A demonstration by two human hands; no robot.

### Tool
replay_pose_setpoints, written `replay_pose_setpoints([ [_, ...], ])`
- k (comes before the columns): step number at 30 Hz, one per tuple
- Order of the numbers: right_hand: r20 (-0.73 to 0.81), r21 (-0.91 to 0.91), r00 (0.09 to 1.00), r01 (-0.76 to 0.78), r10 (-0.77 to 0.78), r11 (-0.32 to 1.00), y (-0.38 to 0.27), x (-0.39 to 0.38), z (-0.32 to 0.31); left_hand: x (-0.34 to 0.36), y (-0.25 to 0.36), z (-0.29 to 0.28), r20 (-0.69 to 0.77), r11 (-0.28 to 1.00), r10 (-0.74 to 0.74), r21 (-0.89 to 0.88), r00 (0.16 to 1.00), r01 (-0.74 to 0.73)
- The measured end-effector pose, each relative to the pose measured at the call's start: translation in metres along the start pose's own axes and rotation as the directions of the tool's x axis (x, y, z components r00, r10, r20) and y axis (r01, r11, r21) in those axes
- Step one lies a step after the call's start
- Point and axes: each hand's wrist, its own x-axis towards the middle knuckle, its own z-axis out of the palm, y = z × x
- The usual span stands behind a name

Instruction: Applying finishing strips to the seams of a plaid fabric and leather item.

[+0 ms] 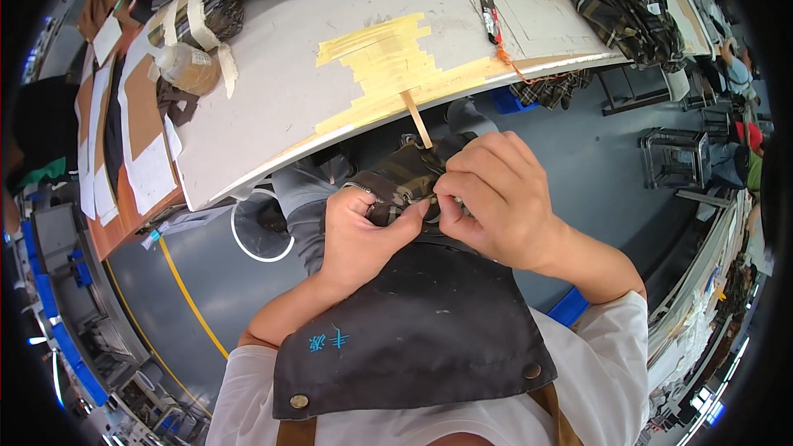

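A dark brown and olive plaid garment (396, 184) with a metal zipper (362, 188) is bunched in front of me, just off the table's near edge. My left hand (359, 235) is closed on it, thumb pressed along the cloth. Close beside, my right hand (500, 198) pinches the garment near the zipper with thumb and forefinger; what lies right between those fingertips is hidden. A thin wooden stick (416, 118) sticks out from the table edge, and its tip reaches the cloth.
Yellow tape (380, 58) covers part of the white table (273, 107). Red-and-black thread snips (490, 18) lie on it, tied to an orange cord. Plaid garments (615, 4) are piled behind. A plastic jar (188, 68) sits left, a white-rimmed bin (263, 227) below, stools (673, 157) right.
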Motion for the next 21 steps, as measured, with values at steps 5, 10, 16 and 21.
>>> replay_pose_setpoints([
  [5,-0.008,0.047,1.000,-0.030,0.030,0.998,0.0005,-0.0005,-0.0002,-0.0003,-0.0027,-0.0024,-0.010,1.000,-0.030,-0.007,0.999,0.030],
  [10,-0.029,-0.040,0.999,0.040,-0.041,0.998,0.0015,-0.0030,0.0031,-0.0006,-0.0004,-0.0004,-0.018,0.996,-0.068,-0.061,0.997,0.067],
  [16,-0.106,-0.061,0.991,0.080,-0.086,0.995,-0.0021,-0.0017,0.0068,0.0004,0.0012,0.0004,-0.021,0.997,0.002,0.078,1.000,-0.001],
  [21,-0.144,-0.012,0.987,0.063,-0.064,0.998,-0.0028,-0.0066,0.0096,0.0016,-0.0028,-0.0021,-0.011,0.993,0.040,0.109,0.999,-0.038],
])
